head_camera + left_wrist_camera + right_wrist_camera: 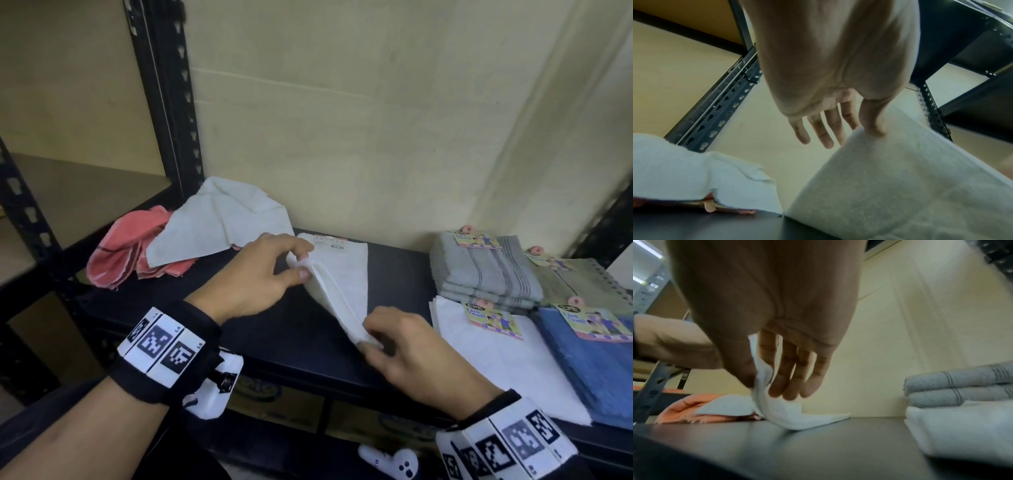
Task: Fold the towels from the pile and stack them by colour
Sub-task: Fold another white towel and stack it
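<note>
A white towel (pixel 346 274) lies half folded on the black shelf (pixel 274 329), its left edge lifted. My left hand (pixel 301 263) pinches the far corner of that lifted edge between thumb and fingers, and in the left wrist view the thumb presses on the white towel (pixel 890 178). My right hand (pixel 373 339) pinches the near corner; in the right wrist view the white towel (pixel 797 415) hangs from the thumb and fingers. The pile at the back left holds a pale towel (pixel 219 219) over a pink towel (pixel 120 250).
Folded stacks sit at the right: grey striped towels (pixel 486 274), a white towel (pixel 496 356), a blue towel (pixel 589 363) and a green towel (pixel 589 287), with paper tags. A black rack post (pixel 168 102) rises at the back left. A white controller (pixel 390 462) lies below the shelf.
</note>
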